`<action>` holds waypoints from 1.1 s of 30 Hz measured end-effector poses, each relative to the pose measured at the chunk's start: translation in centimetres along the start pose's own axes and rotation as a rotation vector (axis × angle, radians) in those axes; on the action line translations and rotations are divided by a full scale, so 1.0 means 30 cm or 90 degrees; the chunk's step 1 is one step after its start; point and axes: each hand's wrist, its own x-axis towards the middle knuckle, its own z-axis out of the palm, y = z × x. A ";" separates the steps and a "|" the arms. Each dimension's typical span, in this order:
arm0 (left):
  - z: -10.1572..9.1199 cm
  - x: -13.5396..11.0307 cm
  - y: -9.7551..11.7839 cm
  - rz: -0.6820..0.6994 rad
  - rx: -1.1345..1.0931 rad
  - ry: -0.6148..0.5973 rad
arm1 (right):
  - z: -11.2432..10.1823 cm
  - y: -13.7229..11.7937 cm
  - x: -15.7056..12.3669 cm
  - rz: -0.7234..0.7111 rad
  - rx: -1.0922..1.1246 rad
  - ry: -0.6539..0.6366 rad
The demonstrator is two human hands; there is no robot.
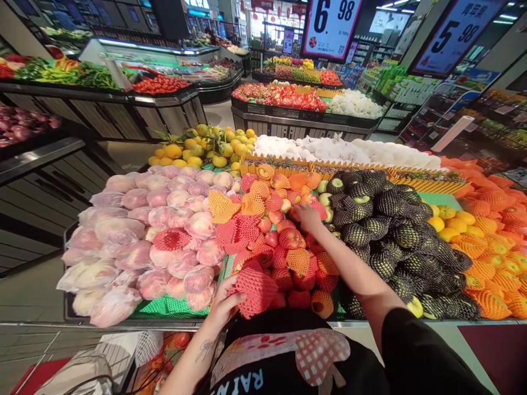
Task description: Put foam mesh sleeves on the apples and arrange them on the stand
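Observation:
My left hand (225,303) is closed around red foam net sleeves (256,289), held low at the front edge of the display. My right hand (308,218) reaches forward into the pile, its fingers curled down on a red apple (295,213) that they partly cover. Around it lie bare red apples (291,238) and others in red or orange foam nets. Loose orange foam sleeves (223,207) and a heap of red foam sleeves (239,230) rest on the left side of the apples.
Plastic-wrapped pink fruit (135,200) fills the left of the display. Green fruit in black nets (391,230) lies to the right, then orange-netted fruit (494,258). Yellow citrus (201,147) and white-wrapped fruit (346,151) sit behind. A price screen (331,27) hangs above.

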 end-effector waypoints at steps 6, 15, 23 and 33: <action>0.032 -0.034 0.084 0.259 0.403 -0.081 | 0.078 0.012 0.172 -0.035 -0.083 -0.079; 0.040 -0.047 0.101 0.318 0.524 -0.104 | 0.007 0.072 0.131 -0.057 -0.018 0.007; 0.092 -0.002 0.067 0.217 0.491 -0.068 | -0.048 0.002 -0.154 0.192 0.982 -0.090; 0.267 0.081 0.118 0.212 0.685 -0.452 | 0.049 -0.228 -0.455 0.236 1.448 -0.308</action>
